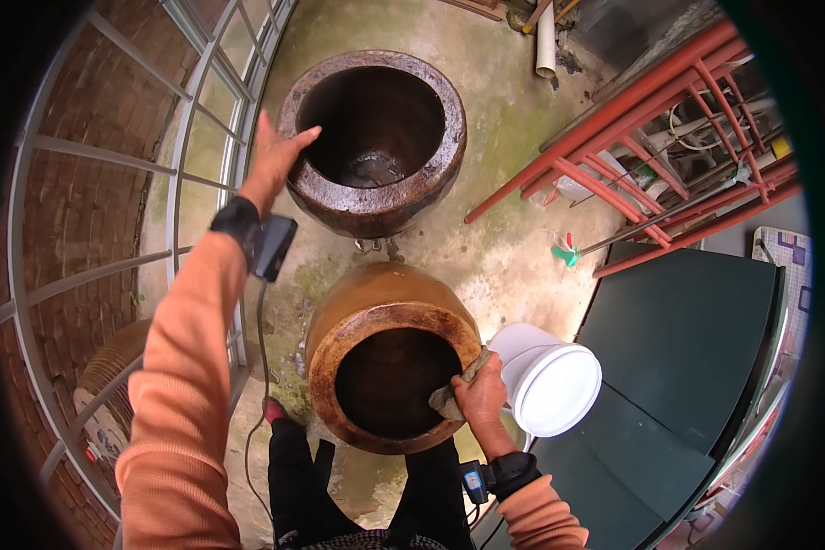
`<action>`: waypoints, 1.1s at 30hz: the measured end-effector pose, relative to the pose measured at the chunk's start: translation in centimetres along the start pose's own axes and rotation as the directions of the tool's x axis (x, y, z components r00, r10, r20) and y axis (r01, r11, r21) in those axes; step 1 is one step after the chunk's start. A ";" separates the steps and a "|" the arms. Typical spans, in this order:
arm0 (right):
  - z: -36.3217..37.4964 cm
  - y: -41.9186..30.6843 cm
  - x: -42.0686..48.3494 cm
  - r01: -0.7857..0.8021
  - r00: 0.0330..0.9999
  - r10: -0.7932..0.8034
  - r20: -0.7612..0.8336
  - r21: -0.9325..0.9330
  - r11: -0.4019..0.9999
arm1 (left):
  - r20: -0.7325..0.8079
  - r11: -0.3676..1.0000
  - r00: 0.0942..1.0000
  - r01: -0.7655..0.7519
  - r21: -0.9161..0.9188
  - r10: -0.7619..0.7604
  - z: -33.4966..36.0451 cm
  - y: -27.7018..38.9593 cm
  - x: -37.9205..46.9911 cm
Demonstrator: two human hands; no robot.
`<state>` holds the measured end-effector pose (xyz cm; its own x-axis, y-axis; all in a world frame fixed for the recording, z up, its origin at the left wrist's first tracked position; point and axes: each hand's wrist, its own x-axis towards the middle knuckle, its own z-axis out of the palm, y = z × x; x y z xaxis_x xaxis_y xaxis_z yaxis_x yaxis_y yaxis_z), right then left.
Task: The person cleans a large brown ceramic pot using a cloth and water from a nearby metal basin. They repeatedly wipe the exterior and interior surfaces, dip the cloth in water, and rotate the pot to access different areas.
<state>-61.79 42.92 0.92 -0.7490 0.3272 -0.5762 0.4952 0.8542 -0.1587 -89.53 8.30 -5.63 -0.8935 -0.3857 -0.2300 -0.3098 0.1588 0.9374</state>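
Observation:
Between my legs a brown glazed earthenware jar (393, 289) tilts its dark mouth towards me. On the right side of its rim my right hand (481, 392) grips a grey-green rag (447, 404), part of which hangs into the mouth. Farther off stands a second, darker earthenware jar (378, 201), its thick rim looking wet and a little light debris or water showing at its bottom. My left hand (278, 155) is at that jar's left rim with fingers spread and holds nothing. Whether its thumb touches the rim I cannot tell.
A white plastic bucket (557, 390) stands right of the near jar. Red metal frames (625, 151) lean at the right above a dark green panel (687, 330). Left is a white-barred window frame (175, 172). A black cable (261, 357) hangs from my left wrist.

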 end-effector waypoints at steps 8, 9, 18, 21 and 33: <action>-0.1 -0.1 -0.1 -0.005 1.000 0.004 0.018 0.030 1.000 | -0.258 0.912 0.906 0.245 -0.328 -0.336 5.0 -2.1 -6.6; -0.1 -0.1 0.0 -0.007 1.000 0.006 0.014 0.022 1.000 | -0.244 0.906 0.912 0.235 -0.352 -0.331 5.0 -2.0 -6.5; -0.1 -0.1 -0.1 0.002 1.000 -0.002 0.009 0.060 0.998 | -0.228 0.915 0.934 0.182 -0.361 -0.276 5.1 0.2 -4.4; -0.2 -0.2 -0.2 0.016 1.000 -0.015 -0.007 0.056 0.998 | -0.242 0.916 0.915 0.239 -0.322 -0.324 4.7 0.2 -3.3; 0.2 0.0 -0.1 0.007 1.000 -0.007 -0.011 0.022 1.000 | -0.272 0.926 0.900 0.272 -0.261 -0.341 4.5 -0.4 -2.6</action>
<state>-61.66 42.81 0.83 -0.7571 0.3256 -0.5663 0.4995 0.8473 -0.1807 -88.58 13.28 -6.58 -0.6102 -0.6482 -0.4556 -0.4449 -0.1955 0.8740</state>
